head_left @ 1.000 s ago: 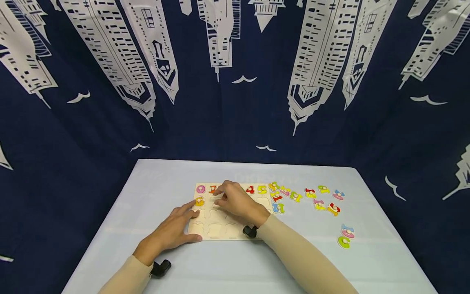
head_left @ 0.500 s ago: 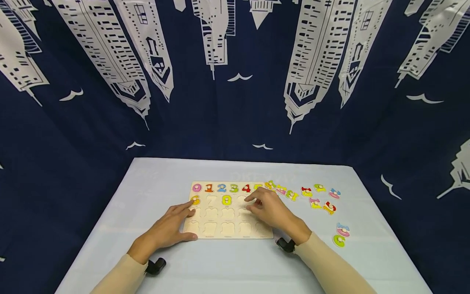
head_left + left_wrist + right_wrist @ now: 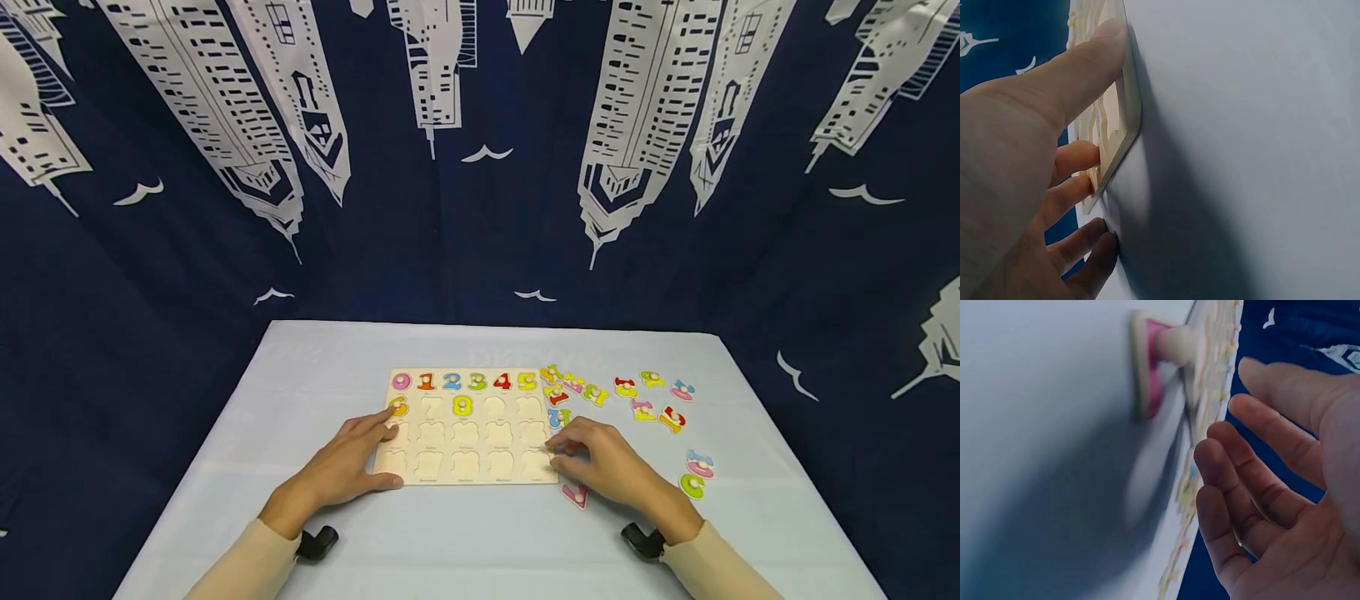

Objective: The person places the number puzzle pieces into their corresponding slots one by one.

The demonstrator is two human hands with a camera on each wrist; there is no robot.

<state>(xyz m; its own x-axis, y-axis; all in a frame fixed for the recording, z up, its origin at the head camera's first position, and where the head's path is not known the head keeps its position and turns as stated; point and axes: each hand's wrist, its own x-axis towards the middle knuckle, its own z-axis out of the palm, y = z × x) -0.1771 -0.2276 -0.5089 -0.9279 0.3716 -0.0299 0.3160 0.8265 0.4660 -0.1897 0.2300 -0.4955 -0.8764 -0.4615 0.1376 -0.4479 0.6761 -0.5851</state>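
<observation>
A wooden number puzzle board (image 3: 446,442) lies on the white table, its top row filled with colourful numbers 0 to 5. Below them sit a yellow 6 (image 3: 400,406) and a yellow-green 8 (image 3: 462,406). My left hand (image 3: 341,458) rests along the board's left side, thumb at the front corner and index fingertip at the 6. My right hand (image 3: 611,462) hovers by the board's right edge, fingers loosely bent with nothing between them, as the right wrist view shows. Just in front of it lies a pink 7 (image 3: 575,497) with a knob (image 3: 1175,345), partly covered by that hand in the head view.
Several loose knobbed number pieces, among them a blue-and-yellow one (image 3: 558,417) and a red-and-yellow one (image 3: 672,419), lie right of the board. A green piece (image 3: 692,486) lies farther right. A dark blue curtain (image 3: 480,225) with white buildings hangs behind the table.
My right hand has moved from over the board to the right and toward me, by the pink 7. The 8, earlier hidden by that hand, now shows. The left hand stays at the board.
</observation>
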